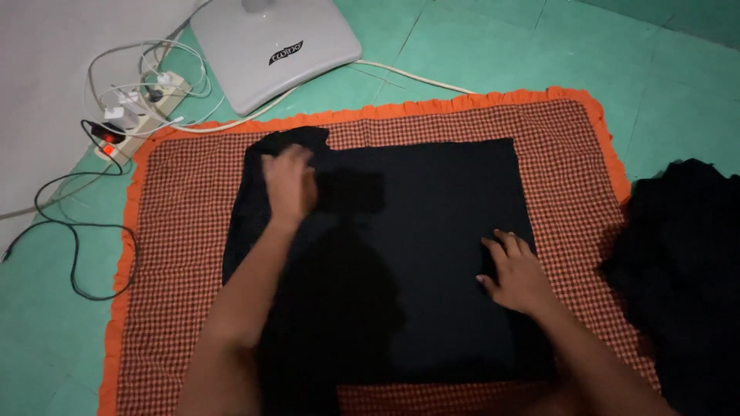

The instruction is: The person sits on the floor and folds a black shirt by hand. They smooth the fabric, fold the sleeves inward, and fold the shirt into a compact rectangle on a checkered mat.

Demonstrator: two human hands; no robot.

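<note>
A black garment lies spread flat on a red-and-white checked mat with an orange frilled edge. My left hand rests on the garment's far left corner, fingers closed over a bunched fold of the cloth. My right hand lies flat on the garment near its right edge, fingers spread and pressing down. My forearms reach in from the bottom of the view and cast a dark shadow over the middle of the cloth.
A heap of black fabric sits at the right, partly on the mat. A white fan base stands on the green floor at the back. A power strip with plugs and trailing cables lies at the left.
</note>
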